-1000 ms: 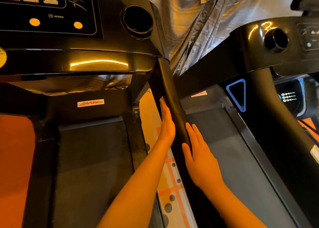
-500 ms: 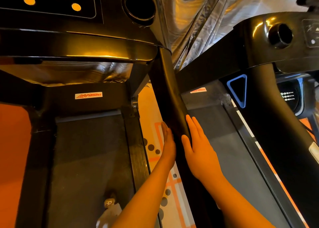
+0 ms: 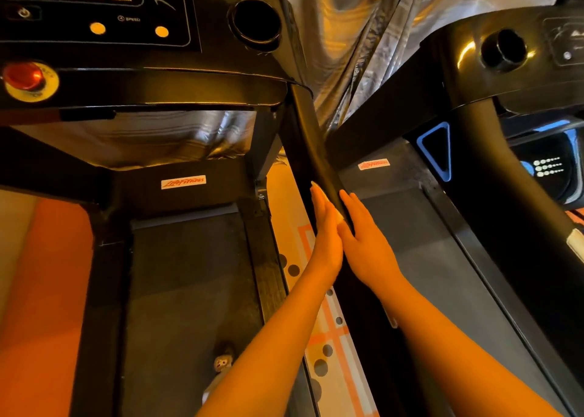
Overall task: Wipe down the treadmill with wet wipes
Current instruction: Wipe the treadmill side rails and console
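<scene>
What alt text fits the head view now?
The left hand and right hand press flat on opposite sides of the treadmill's black handrail, a pale scrap, possibly a wipe, between them. Its console with a red stop button is upper left.

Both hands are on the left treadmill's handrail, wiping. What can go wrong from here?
1. The left hand and right hand press the handrail with flat fingers. Only a sliver of what looks like the wet wipe shows between them, so it may slip out.
2. The rail leads up to the console; a wet wipe there could press the orange buttons.
3. A small object lies on the belt, a possible trip hazard.
</scene>
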Demonstrator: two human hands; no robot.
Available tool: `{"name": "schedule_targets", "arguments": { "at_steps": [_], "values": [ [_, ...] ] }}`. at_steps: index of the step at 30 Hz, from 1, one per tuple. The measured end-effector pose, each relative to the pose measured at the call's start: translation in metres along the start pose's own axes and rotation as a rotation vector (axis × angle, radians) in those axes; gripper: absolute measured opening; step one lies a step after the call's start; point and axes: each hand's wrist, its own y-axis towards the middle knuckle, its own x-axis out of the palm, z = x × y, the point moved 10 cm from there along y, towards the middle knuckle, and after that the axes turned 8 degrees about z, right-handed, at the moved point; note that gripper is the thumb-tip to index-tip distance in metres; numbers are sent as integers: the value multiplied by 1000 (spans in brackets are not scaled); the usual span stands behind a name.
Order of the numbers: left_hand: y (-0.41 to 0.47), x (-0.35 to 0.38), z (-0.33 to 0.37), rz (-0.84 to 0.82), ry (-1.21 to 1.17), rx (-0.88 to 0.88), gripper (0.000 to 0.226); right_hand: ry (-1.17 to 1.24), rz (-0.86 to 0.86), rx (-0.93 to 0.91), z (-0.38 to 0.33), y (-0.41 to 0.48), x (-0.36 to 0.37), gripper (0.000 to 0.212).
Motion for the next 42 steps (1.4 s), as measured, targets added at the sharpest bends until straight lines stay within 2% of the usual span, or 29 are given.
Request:
{"name": "schedule_targets", "arguments": {
  "at_steps": [3,6,7,9,12,17,22,26,29,31,34,37,40,42],
  "values": [
    [-18,4,2,-36,64,58,95,33,-18,12,3,-10,-3,51],
    [-29,4,-5,-46,77,49,65,44,-61,33,12,-34,-4,51],
    [-31,3,-11,-50,73,34,61,38,-70,36,17,-46,-5,51],
    [-32,-1,-24,-43,92,-15,77,8,-88,60,27,-67,-8,51],
    [-15,-6,-60,-25,10,-188,106,-17,-79,135,34,-80,-13,55],
    [22,-15,-103,45,8,-314,110,-61,-33,142,33,-79,-16,61],
    [20,-19,-156,77,-45,-440,104,-44,-25,151,33,-80,-17,61],
    [-1,-22,-183,123,-50,-517,124,-39,-20,150,32,-79,-17,52],
    [-27,-21,-163,125,-85,-535,128,-14,-10,146,33,-78,-18,52],
    [-42,-15,-152,116,-96,-560,117,-20,-9,136,34,-78,-18,54],
    [-36,-15,-162,160,-100,-546,118,-19,-6,120,37,-77,-19,55],
    [-13,-10,-184,133,-86,-473,105,-12,-11,116,37,-75,-19,55],
    [-22,-7,-140,71,-60,-403,103,-4,-21,117,36,-74,-18,54],
    [-47,-3,-95,32,-54,-338,112,21,-26,136,37,-77,-20,53]
  ]
}}
